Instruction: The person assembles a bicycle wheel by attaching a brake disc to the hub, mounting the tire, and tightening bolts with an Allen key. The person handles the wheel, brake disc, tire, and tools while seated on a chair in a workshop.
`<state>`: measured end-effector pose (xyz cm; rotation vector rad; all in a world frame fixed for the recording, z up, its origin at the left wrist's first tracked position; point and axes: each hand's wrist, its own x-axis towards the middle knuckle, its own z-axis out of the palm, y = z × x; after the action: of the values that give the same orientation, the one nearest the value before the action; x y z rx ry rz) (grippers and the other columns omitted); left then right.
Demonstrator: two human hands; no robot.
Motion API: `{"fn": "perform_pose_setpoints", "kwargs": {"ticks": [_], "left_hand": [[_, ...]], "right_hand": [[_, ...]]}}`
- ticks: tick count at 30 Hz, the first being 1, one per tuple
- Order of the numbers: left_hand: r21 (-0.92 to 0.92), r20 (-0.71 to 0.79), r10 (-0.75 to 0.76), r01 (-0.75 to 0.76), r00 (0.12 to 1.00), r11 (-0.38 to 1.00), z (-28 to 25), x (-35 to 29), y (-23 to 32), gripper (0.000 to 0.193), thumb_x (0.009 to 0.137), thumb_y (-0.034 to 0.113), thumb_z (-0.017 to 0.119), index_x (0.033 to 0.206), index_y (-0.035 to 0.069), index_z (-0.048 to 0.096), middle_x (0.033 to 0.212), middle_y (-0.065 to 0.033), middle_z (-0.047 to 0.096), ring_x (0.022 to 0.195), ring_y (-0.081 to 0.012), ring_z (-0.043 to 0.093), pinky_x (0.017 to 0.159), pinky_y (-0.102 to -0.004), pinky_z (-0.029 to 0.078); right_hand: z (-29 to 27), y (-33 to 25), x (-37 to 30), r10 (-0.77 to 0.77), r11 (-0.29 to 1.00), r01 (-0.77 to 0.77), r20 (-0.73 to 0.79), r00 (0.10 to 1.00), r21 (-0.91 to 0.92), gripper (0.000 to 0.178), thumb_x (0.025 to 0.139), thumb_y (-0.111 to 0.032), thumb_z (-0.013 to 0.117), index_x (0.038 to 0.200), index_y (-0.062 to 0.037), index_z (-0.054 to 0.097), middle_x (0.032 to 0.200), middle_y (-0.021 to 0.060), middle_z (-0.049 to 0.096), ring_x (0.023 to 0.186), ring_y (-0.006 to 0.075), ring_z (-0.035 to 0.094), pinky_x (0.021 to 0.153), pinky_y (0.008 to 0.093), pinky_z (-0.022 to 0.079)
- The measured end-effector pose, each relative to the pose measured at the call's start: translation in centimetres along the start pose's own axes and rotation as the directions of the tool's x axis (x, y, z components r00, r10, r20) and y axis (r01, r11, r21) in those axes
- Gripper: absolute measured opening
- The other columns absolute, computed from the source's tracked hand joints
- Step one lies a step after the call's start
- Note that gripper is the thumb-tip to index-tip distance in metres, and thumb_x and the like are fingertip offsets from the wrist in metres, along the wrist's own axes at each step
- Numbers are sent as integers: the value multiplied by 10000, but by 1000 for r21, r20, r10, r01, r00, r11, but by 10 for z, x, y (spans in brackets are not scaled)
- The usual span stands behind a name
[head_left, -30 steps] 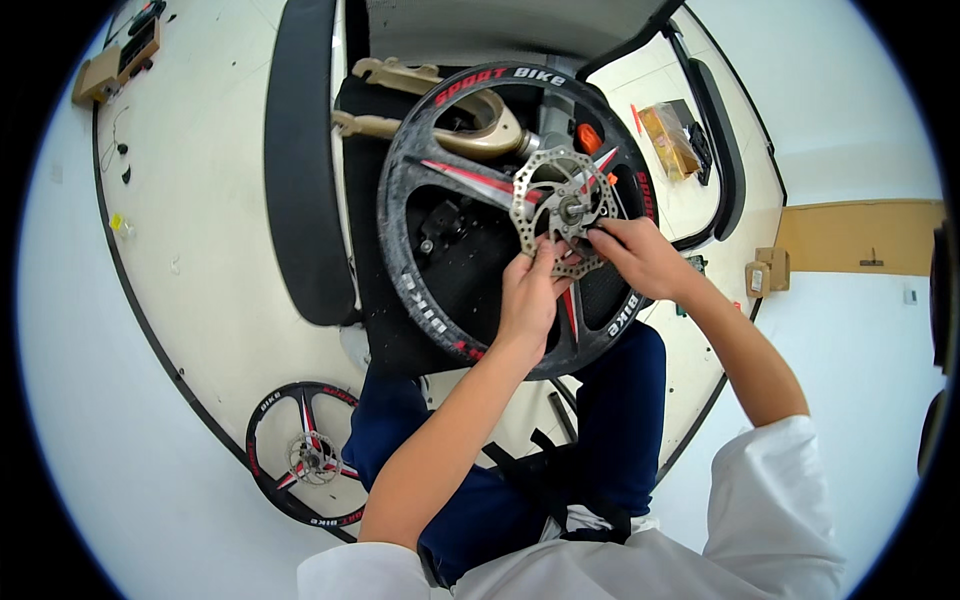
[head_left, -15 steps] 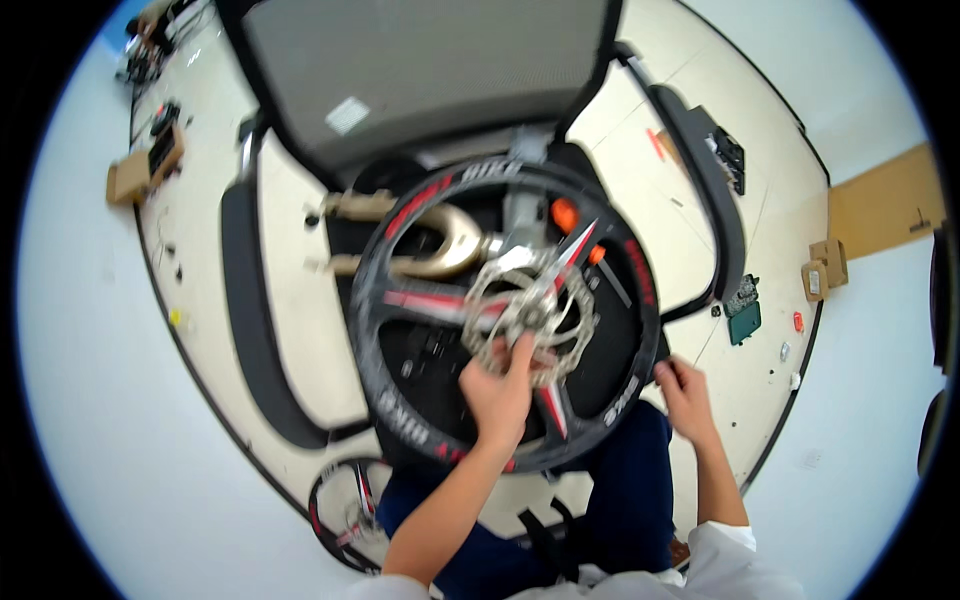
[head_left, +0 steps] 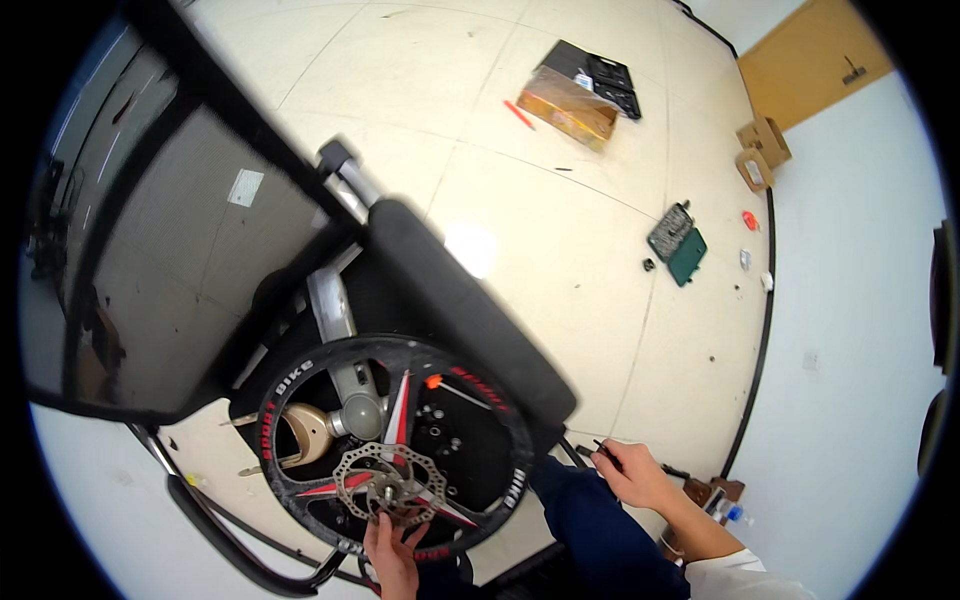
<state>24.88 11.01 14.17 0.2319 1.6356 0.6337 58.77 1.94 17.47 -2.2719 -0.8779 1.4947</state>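
A black bicycle wheel (head_left: 520,440) with red and white spokes lies over the seat of a mesh-backed chair. Bolted at its centre is a silver brake disc (head_left: 350,470). My left hand (head_left: 393,560) grips the wheel at the hub, fingertips at the disc's lower edge; some of its fingers are hidden. To the right, away from the wheel, my right hand (head_left: 637,478) is closed on a small black tool (head_left: 603,452), whose exact kind I cannot make out. A gold fork (head_left: 312,428) with a grey frame tube (head_left: 352,385) shows under the wheel.
The chair's armrest (head_left: 470,300) stands right beside the wheel. An orange-handled screwdriver (head_left: 434,382) and several small parts lie on the seat. On the floor are an open green tool case (head_left: 688,255), a cardboard box (head_left: 570,105) and a black case (head_left: 612,85).
The view has swung to the right, so chair and wheel now sit lower left. My right hand has moved away from the wheel's rim, with a black tool showing in it. My left hand stays at the hub.
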Motion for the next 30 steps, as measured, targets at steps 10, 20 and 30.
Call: {"fn": "perform_pose_setpoints", "kwargs": {"ticks": [10,20,30], "left_hand": [[372,19,-47,37,999,927,116,-280,176,273,988,202,549,1092,-39,622,1032,-142,684,903,-239,694,706,-357,592],[303,162,-82,29,983,953,271,-321,324,334,1020,288,492,1065,-13,632,977,-146,710,846,-249,709,718,-370,588],[296,152,91,-133,984,946,586,-161,645,314,1001,263,496,1069,-14,627,950,-146,709,816,-264,698,730,-386,572]], "right_hand": [[-331,-27,-237,179,978,-198,-204,962,-73,362,974,-338,508,1048,10,570,871,254,670,851,470,626,752,508,489],[-563,-125,-200,79,997,-81,-443,893,13,325,929,-205,486,784,42,640,582,132,569,549,215,585,560,368,462],[-725,-245,-18,744,635,-705,-2,669,316,303,874,-240,520,877,22,672,659,130,624,625,228,629,583,372,479]]}}
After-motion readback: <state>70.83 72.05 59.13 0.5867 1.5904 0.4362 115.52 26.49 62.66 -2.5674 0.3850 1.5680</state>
